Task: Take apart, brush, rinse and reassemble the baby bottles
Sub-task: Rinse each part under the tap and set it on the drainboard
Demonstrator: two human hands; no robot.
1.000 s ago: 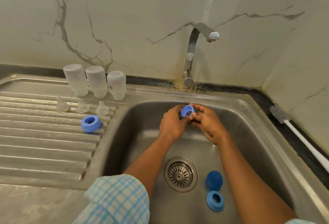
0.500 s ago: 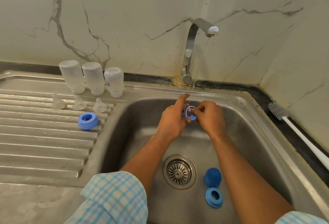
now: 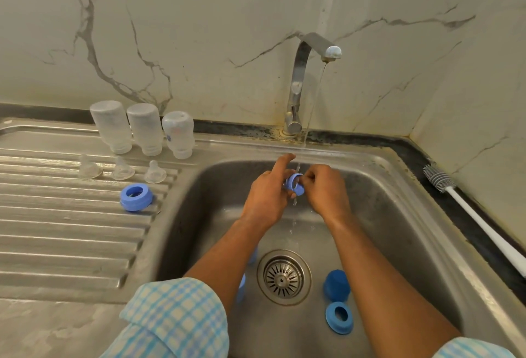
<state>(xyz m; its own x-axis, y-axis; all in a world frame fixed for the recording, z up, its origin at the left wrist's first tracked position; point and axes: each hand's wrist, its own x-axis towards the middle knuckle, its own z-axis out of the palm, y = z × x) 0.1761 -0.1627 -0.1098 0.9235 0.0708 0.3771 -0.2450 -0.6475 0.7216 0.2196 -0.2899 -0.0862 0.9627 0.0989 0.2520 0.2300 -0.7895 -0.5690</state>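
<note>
Both hands hold a blue bottle ring (image 3: pixel 294 184) under the thin stream of water over the sink. My left hand (image 3: pixel 269 194) grips its left side with the forefinger pointing straight out. My right hand (image 3: pixel 327 189) pinches its right side. Three clear bottles (image 3: pixel 143 128) stand upside down on the drainboard, with three clear teats (image 3: pixel 122 171) in front of them. Another blue ring (image 3: pixel 135 197) lies on the drainboard. A blue cap (image 3: pixel 336 285) and a blue ring (image 3: pixel 339 317) lie in the sink basin, right of the drain.
The tap (image 3: pixel 301 84) runs at the back of the steel sink (image 3: pixel 398 215). A white-handled bottle brush (image 3: pixel 469 209) lies on the dark counter edge at the right. More blue parts (image 3: pixel 242 286) peek out from under my left forearm. The drain (image 3: pixel 283 276) sits mid-basin.
The blue ring has been turned between my fingers under the water, from opening facing up to lying on its side. My left forefinger has straightened out.
</note>
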